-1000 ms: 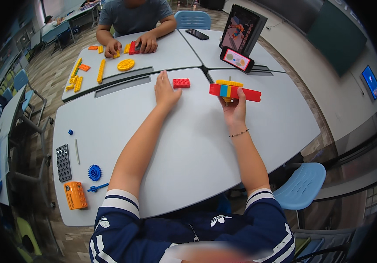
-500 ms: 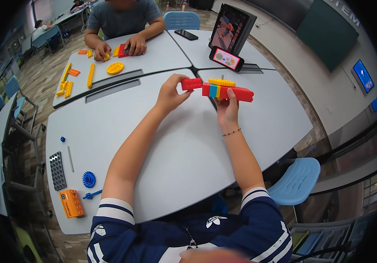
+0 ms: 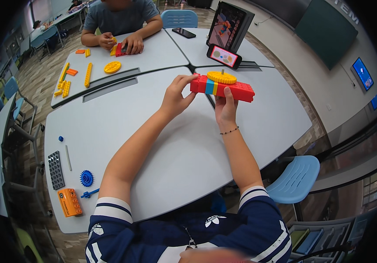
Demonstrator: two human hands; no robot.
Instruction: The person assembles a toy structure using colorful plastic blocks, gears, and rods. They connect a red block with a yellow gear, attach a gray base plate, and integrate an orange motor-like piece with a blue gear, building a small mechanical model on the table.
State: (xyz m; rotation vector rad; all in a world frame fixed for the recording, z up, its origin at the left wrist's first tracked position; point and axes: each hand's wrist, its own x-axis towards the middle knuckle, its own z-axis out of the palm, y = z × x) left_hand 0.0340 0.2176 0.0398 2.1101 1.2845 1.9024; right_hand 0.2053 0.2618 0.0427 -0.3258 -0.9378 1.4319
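Note:
A long toy-brick block [image 3: 240, 90], red with a blue and a yellow band, is held above the table. A flat yellow gear wheel [image 3: 221, 77] lies on its top, with a thin grey axle standing up from the middle. My right hand [image 3: 227, 109] grips the block from below, thumb on its near side. At the block's left end, my left hand [image 3: 177, 95] pinches a red brick [image 3: 196, 84] between thumb and fingers. That brick now touches the block; whether it is pressed fully on, I cannot tell.
Near my left arm lie a dark studded plate [image 3: 56, 170], grey rod [image 3: 68, 158], blue gear [image 3: 86, 178], blue axle piece [image 3: 90, 193] and orange block [image 3: 69, 202]. Across, another person's hands [image 3: 132, 43] handle bricks. A phone [image 3: 224, 57] leans against a tablet [image 3: 228, 28].
My left hand has moved right, bringing the red brick from just apart to against the block's left end. The block's top has tipped more into view. The other person's hand has lifted a yellow piece.

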